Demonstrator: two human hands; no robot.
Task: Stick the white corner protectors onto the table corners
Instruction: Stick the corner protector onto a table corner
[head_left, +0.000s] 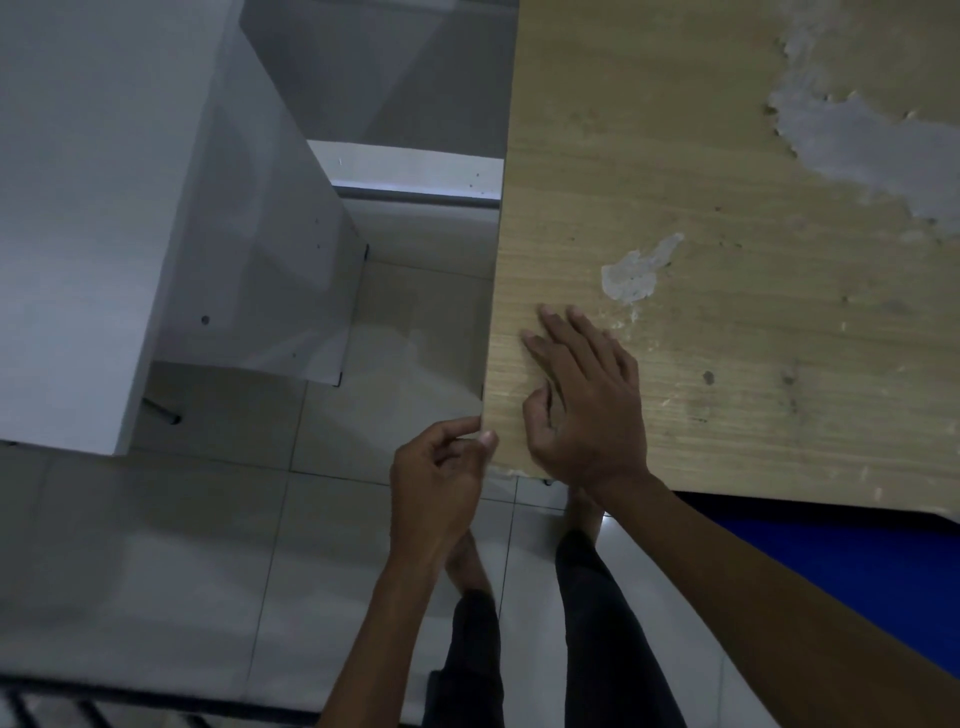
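Note:
The wooden table top (701, 260) fills the right half of the view, and its near left corner lies just above my hands. My left hand (441, 478) is at that corner with its fingers curled, thumb and forefinger pinching against the corner's edge. Only a thin pale sliver of the white corner protector (470, 440) shows between them; the rest is hidden by the fingers. My right hand (582, 395) rests flat on the table top just right of the corner, fingers stretched out and thumb bent in.
A white cabinet (93, 208) stands close on the left, leaving a narrow gap to the table's edge. The floor below is pale tiles (208, 561). Something blue (831, 561) lies under the table's front edge. The table's veneer has peeled grey patches (639, 273).

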